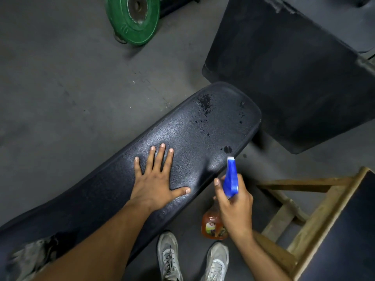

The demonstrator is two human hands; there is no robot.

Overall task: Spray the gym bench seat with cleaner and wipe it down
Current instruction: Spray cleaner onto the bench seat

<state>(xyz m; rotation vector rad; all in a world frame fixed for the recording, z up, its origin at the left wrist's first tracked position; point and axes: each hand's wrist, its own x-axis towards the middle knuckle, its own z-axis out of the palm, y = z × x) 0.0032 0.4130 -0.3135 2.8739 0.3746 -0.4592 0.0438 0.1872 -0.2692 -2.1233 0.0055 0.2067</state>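
The black padded bench seat (pixel 203 128) runs diagonally from lower left to upper right. Dark wet droplets speckle its far end. My left hand (pixel 158 179) lies flat on the pad with fingers spread, holding nothing. My right hand (pixel 233 203) grips a spray bottle (pixel 230 179) with a blue trigger head and orange liquid in its body, just off the seat's near edge. Its nozzle points toward the wet end of the seat. A grey cloth (pixel 30 258) rests on the seat at the lower left, partly hidden by my left forearm.
A green weight plate (pixel 132 19) lies on the grey floor at the top. A second black pad (pixel 284 63) sits at the upper right. A wooden frame (pixel 312 216) stands at the right. My grey shoes (pixel 168 256) are below the bench.
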